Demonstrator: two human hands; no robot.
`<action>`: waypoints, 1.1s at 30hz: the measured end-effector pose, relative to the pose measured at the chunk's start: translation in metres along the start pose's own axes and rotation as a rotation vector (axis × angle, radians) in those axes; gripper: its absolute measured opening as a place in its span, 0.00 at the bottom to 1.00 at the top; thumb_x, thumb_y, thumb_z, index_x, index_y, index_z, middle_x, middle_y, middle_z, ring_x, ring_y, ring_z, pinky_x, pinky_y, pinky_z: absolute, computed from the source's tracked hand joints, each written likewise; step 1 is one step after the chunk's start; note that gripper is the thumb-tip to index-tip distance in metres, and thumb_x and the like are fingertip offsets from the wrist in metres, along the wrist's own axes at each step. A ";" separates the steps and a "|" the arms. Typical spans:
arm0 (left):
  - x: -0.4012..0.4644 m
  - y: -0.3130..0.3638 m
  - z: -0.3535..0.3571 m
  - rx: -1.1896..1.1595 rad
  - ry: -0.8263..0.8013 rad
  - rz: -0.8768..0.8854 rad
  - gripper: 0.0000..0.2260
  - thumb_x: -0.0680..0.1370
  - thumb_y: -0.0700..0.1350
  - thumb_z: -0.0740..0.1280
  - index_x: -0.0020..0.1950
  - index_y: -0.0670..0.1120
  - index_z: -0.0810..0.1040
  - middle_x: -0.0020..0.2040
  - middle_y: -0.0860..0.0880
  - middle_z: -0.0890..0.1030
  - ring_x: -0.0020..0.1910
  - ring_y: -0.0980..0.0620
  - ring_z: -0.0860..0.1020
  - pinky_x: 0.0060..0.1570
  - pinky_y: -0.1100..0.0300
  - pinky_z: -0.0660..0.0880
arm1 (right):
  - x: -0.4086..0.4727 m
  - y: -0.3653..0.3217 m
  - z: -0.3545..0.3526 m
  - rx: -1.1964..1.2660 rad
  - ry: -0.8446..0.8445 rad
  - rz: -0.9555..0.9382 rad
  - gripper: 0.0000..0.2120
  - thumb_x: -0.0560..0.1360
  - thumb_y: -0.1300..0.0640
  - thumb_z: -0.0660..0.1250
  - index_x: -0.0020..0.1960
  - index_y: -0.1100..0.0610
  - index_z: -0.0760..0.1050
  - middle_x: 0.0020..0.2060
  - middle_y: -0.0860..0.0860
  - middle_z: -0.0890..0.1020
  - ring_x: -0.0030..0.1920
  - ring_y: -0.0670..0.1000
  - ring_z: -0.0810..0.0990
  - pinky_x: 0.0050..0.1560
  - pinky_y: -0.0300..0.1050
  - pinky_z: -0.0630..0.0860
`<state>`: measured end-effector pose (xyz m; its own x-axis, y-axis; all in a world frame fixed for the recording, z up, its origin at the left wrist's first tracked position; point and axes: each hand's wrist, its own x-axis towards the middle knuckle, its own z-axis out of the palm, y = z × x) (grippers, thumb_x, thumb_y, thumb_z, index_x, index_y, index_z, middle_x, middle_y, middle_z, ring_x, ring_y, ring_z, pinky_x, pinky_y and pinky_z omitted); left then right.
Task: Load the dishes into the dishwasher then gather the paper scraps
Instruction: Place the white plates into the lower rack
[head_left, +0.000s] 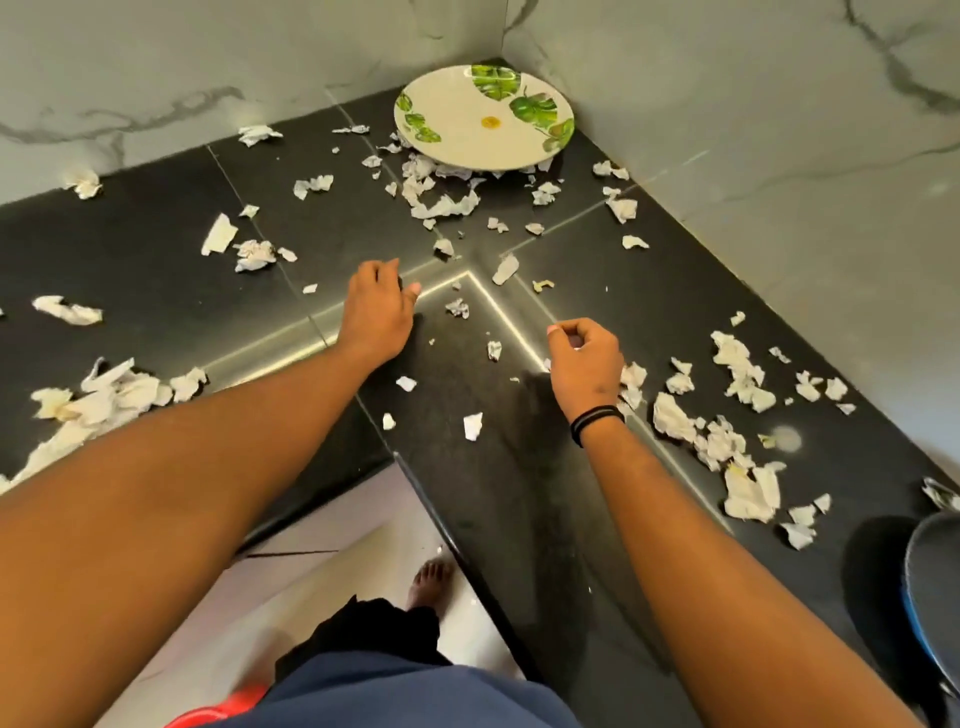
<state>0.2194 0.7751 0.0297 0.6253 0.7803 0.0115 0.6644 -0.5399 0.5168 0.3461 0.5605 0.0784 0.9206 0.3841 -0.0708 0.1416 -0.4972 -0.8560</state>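
While both arms reach out over the black L-shaped counter (519, 493), the left hand (378, 306) hangs with fingers curled down near the inner corner; whether it holds anything I cannot tell. The right hand (584, 358) (a dark band on its wrist) has fingertips drawn together, seemingly pinching a tiny white bit. Paper scraps (457, 307) lie scattered between and around both hands. A leaf-patterned plate (467, 130) sits well beyond them in the far corner, on more scraps.
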 end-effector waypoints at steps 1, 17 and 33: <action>0.008 -0.005 0.003 0.080 -0.023 0.014 0.24 0.85 0.51 0.60 0.76 0.37 0.65 0.73 0.35 0.65 0.73 0.34 0.64 0.74 0.43 0.60 | 0.009 -0.007 0.008 0.000 -0.003 -0.001 0.06 0.77 0.58 0.67 0.41 0.54 0.78 0.30 0.44 0.75 0.34 0.46 0.74 0.36 0.39 0.71; 0.025 -0.010 0.019 0.220 0.067 0.070 0.21 0.84 0.49 0.59 0.74 0.41 0.67 0.73 0.38 0.65 0.76 0.36 0.60 0.78 0.41 0.57 | 0.204 -0.111 0.153 0.626 -0.031 0.535 0.14 0.80 0.61 0.64 0.36 0.62 0.69 0.28 0.58 0.77 0.24 0.52 0.76 0.22 0.40 0.69; 0.025 -0.015 0.022 0.241 0.044 0.062 0.22 0.85 0.49 0.54 0.77 0.41 0.65 0.76 0.39 0.64 0.79 0.37 0.57 0.79 0.41 0.54 | 0.220 -0.114 0.167 0.611 0.070 0.492 0.06 0.80 0.62 0.57 0.45 0.57 0.70 0.30 0.55 0.77 0.19 0.46 0.71 0.19 0.36 0.65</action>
<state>0.2339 0.7958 0.0038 0.6532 0.7533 0.0769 0.7068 -0.6430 0.2950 0.4719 0.8313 0.0745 0.8493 0.1713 -0.4994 -0.4944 -0.0739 -0.8661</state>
